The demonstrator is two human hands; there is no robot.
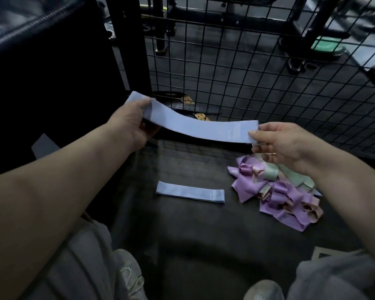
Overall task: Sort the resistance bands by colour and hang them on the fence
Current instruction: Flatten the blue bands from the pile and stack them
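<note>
Nearest, grey-trousered knees [85,263] & pale shoes are framing a dark mat [182,234], w/ one flat blue band [189,194] lying mid-mat and a tangled pile of purple, green & pink bands [277,191] sitting just to its right. Farther out, the left hand [128,124] & right hand [277,144] are holding a second blue band [199,128] lengthwise above the mat, each grip pinching one end. Beyond, the black wire fence [247,72] is standing upright along the mat's far edge, w/ dim gym gear showing behind it.
</note>
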